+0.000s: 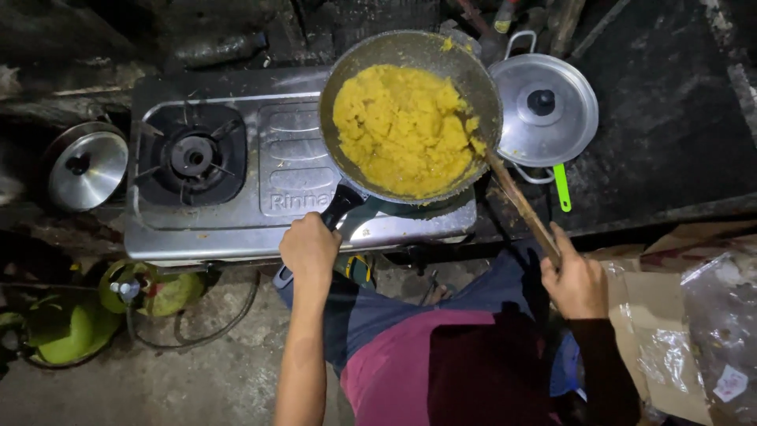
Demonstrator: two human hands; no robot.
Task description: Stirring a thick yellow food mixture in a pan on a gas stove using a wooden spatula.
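the left hand (pixel 309 246) grips the pan (pixel 410 114) handle, the pan lying just beyond it; the right hand (pixel 577 280) clasps a wooden stick (pixel 520 205), probably a spatula, reaching into the yellow mash (pixel 398 130).

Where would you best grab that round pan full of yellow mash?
By its black handle, from the near side: it juts off the round metal pan toward the person, clear of the burner. The left hand grips it there.
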